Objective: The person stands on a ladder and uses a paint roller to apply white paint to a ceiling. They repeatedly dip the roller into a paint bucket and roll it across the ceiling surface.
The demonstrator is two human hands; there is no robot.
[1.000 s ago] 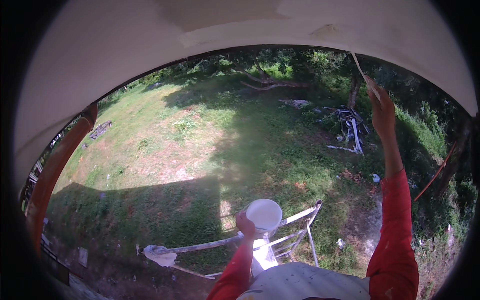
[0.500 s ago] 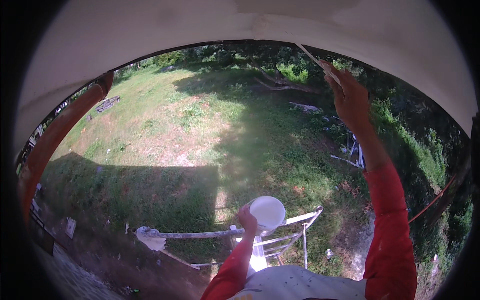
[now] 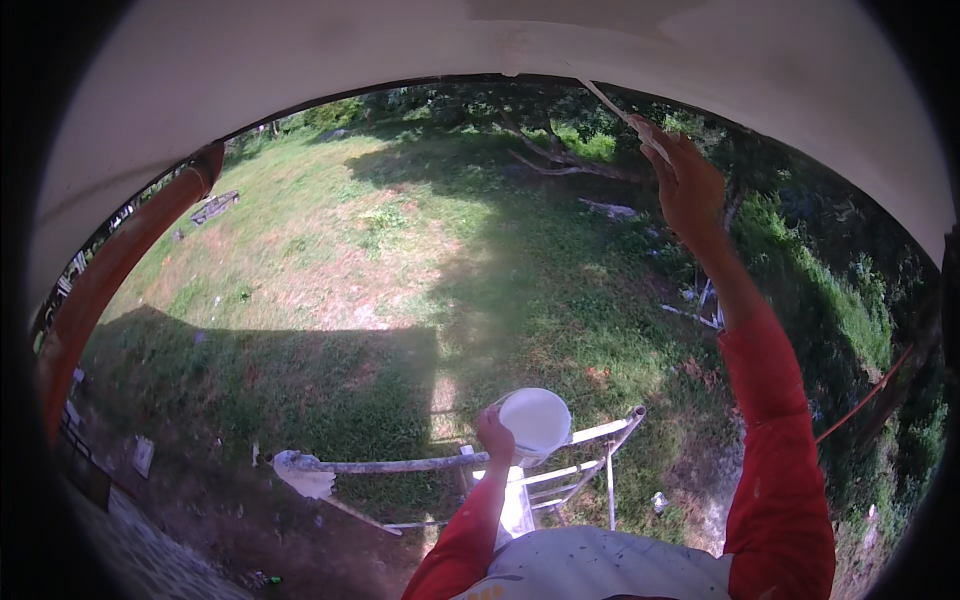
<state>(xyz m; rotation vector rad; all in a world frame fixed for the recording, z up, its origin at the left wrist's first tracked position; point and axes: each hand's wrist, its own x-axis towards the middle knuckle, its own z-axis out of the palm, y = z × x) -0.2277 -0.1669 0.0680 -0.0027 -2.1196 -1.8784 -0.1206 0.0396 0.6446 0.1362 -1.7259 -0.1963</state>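
Right hand (image 3: pixel 690 185) – fingers closed on a paintbrush (image 3: pixel 612 103) – reached up to the white eave (image 3: pixel 400 50); left hand (image 3: pixel 494 436) gripped the white paint bucket (image 3: pixel 535 420) low above the ladder (image 3: pixel 560 470).

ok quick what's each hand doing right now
Left hand: closed on the rim of the white bucket.
Right hand: closed on a thin brush handle, raised to the white eave.

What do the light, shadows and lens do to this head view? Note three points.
Head view: hard sunlight on the grass, with a dark block of shadow across its lower part; the fisheye lens bends the white overhang into an arch and blackens the corners; the right hand with its brush and the left hand holding the white tub look sharp.
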